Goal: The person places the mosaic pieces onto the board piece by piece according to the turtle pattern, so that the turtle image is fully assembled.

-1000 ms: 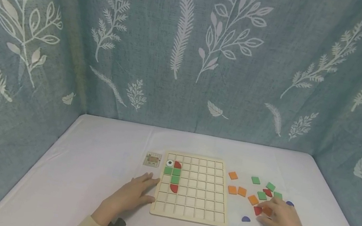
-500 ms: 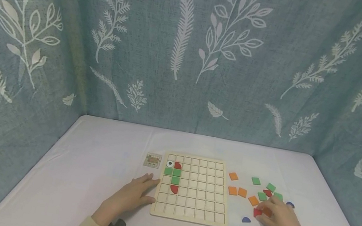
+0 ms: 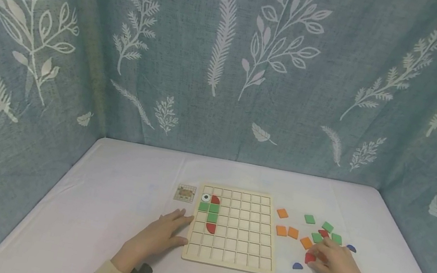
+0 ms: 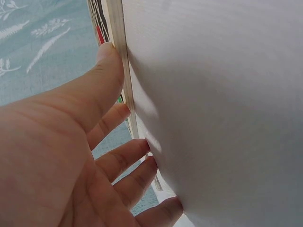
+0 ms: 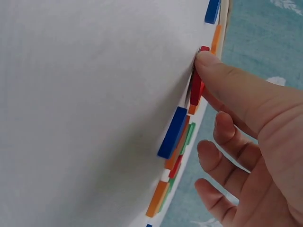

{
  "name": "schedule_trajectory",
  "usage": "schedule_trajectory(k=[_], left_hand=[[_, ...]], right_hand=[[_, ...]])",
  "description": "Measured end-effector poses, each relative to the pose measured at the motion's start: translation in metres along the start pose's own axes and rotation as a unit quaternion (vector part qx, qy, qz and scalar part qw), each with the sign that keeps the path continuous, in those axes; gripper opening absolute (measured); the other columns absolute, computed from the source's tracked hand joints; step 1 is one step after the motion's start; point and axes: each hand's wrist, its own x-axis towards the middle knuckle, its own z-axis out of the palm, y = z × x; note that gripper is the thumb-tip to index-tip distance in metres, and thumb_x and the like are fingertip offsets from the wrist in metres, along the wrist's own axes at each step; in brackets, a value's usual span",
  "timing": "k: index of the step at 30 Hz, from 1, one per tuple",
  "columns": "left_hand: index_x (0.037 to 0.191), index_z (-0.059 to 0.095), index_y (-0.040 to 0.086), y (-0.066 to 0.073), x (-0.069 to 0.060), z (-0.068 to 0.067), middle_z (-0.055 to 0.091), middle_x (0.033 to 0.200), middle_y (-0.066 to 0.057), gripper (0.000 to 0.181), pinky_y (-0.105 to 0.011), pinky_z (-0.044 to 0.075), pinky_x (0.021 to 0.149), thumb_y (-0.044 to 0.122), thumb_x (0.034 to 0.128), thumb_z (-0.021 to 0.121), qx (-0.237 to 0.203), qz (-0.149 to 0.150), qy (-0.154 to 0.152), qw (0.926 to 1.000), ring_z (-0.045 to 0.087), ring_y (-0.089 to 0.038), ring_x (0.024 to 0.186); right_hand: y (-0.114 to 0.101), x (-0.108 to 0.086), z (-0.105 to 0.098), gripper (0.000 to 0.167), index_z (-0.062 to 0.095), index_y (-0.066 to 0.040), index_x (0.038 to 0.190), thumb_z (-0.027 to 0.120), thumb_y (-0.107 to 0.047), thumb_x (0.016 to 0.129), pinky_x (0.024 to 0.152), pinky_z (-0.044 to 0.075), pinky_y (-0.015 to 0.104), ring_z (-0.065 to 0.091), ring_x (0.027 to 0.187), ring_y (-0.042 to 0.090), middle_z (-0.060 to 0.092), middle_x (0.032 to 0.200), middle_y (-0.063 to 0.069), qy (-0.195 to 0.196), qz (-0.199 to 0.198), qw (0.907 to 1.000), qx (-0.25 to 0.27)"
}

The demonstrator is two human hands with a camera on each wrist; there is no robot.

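Note:
A wooden grid board (image 3: pixel 243 246) lies on the white table. In its upper left cells are an eye tile (image 3: pixel 205 197), green square tiles (image 3: pixel 212 218) and red quarter-round tiles (image 3: pixel 210 228). My left hand (image 3: pixel 163 232) rests at the board's left edge, its fingers and thumb extended; in the left wrist view the thumb touches the board's side. Among loose tiles to the right, my right hand (image 3: pixel 334 263) pinches a red tile (image 5: pixel 198 80) between thumb and index finger. The tile is partly covered, so its full outline is hidden.
A small pattern card (image 3: pixel 185 193) lies left of the board. Loose orange squares (image 3: pixel 293 232), green squares (image 3: pixel 309 219) and blue half-round tiles (image 3: pixel 298 266) are scattered around the right hand. A patterned curtain (image 3: pixel 244 112) stands behind the table.
The red tile at my right fingertips has turned and shifted slightly toward the near side. My left hand and the board stay put. The view has shifted a little.

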Motion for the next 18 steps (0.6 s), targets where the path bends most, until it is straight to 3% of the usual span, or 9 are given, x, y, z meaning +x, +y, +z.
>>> schedule_trajectory(k=[9, 13, 18], left_hand=[[0.135, 0.048, 0.011, 0.001, 0.0, -0.002, 0.035, 0.146, -0.018, 0.062, -0.056, 0.023, 0.111, 0.039, 0.0818, 0.063, 0.001, -0.004, -0.005, 1.0, 0.028, -0.036, 0.136], [0.135, 0.048, 0.011, 0.001, 0.0, -0.002, 0.035, 0.146, -0.018, 0.062, -0.056, 0.022, 0.111, 0.038, 0.082, 0.063, -0.001, -0.006, -0.005, 1.0, 0.028, -0.036, 0.137], [0.135, 0.048, 0.011, 0.002, 0.0, -0.002, 0.035, 0.146, -0.018, 0.063, -0.056, 0.022, 0.111, 0.039, 0.0816, 0.064, -0.003, -0.007, -0.007, 0.9999, 0.028, -0.036, 0.137]], right_hand=[[-0.007, 0.01, -0.001, 0.019, 0.067, -0.022, 0.088, 0.078, -0.025, 0.073, 0.068, 0.044, 0.029, 0.049, 0.073, 0.004, 0.054, 0.081, -0.014, 0.025, -0.018, 0.9995, -0.002], [-0.014, 0.018, -0.001, 0.02, 0.067, -0.022, 0.087, 0.079, -0.025, 0.072, 0.07, 0.047, 0.029, 0.053, 0.076, 0.004, 0.055, 0.081, -0.015, 0.018, -0.021, 0.9996, 0.006], [-0.025, 0.03, -0.002, 0.018, 0.066, -0.023, 0.086, 0.079, -0.026, 0.073, 0.067, 0.043, 0.027, 0.048, 0.071, 0.004, 0.052, 0.078, -0.014, 0.014, -0.021, 0.9997, 0.007]])
